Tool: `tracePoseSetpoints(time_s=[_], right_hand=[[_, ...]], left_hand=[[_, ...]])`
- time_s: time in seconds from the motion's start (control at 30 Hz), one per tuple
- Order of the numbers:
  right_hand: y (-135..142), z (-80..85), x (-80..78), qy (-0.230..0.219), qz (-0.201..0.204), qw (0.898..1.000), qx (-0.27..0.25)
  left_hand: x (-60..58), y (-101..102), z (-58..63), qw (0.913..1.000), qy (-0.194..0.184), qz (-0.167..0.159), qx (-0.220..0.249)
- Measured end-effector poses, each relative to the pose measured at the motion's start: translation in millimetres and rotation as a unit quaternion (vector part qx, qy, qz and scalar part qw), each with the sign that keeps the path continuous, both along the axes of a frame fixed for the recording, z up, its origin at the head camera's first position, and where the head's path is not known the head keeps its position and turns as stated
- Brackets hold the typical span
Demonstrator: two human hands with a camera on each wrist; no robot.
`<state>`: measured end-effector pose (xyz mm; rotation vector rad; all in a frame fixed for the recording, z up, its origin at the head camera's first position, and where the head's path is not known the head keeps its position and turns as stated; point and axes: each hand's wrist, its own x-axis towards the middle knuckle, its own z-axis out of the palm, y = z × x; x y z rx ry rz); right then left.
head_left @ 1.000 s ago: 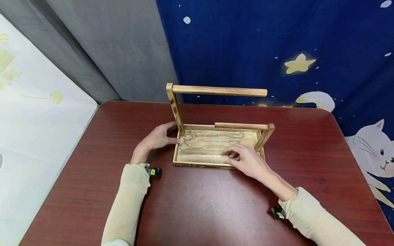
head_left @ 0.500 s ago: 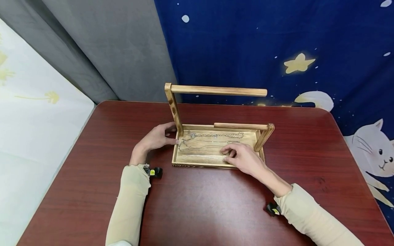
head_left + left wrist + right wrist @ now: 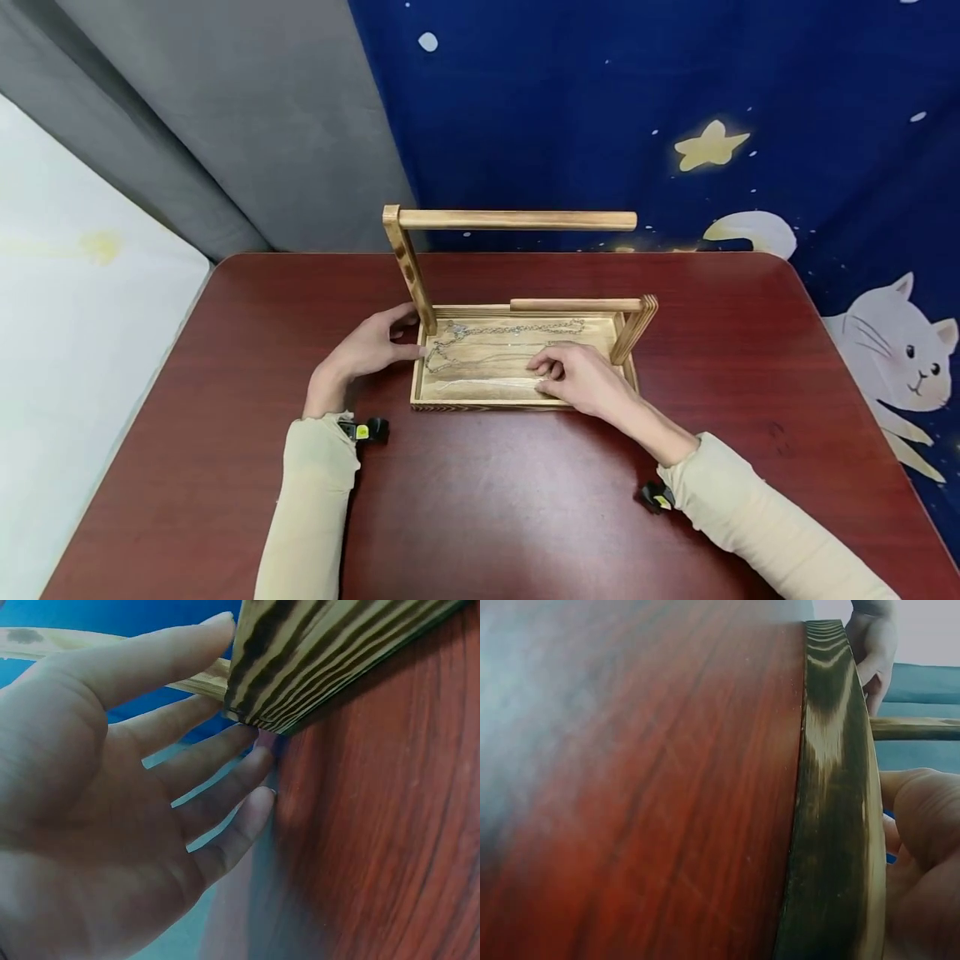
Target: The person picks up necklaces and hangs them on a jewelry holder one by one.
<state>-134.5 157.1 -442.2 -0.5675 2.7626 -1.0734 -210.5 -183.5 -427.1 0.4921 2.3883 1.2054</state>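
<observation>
Left fingers (image 3: pixel 214 756) were loose; I couldn't tell if right fingers (image 3: pixel 547 355) pinched the thin, silvery metal chain (image 3: pixel 491 382). Tugging could snap it.

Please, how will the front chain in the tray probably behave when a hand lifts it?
The front chain will probably hang floppy, because it looks thin and its left end curves. It is likely light, being so narrow. It may avoid tangling: its visible part lies apart from the other chains.

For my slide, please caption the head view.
Chains lie in a wooden tray, left hand at its end, right hand over it.
</observation>
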Motion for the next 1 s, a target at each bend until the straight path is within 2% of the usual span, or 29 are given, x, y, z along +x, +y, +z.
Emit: tracePoseSetpoints(time_s=[0.17, 0.37, 0.5, 0.7, 1.0], right_hand=[[-7.7, 0.9, -1.5, -0.004, 0.004, 1.000, 0.015], [-10.7, 1.7, -1.5, -0.012, -0.008, 0.999, 0.029], [-10.7, 2.9, -0.9, -0.013, -0.014, 0.999, 0.041], [-9.5, 3.3, -2.8, -0.002, -0.020, 0.998, 0.060], [-11.5, 3.7, -2.9, -0.002, -0.021, 0.996, 0.091]], left_hand=[[5.8, -4.1, 0.1, 0.9999, 0.009, 0.006, -0.005], [6.7, -0.3, 6.0, 0.9995, 0.007, 0.002, -0.032], [5.1, 4.1, 6.3, 0.9987, 0.032, 0.004, -0.040], [3.4, 11.2, 5.2, 0.9969, 0.053, 0.025, -0.051], [6.5, 13.4, 5.3, 0.9982, 0.029, 0.044, -0.029]])
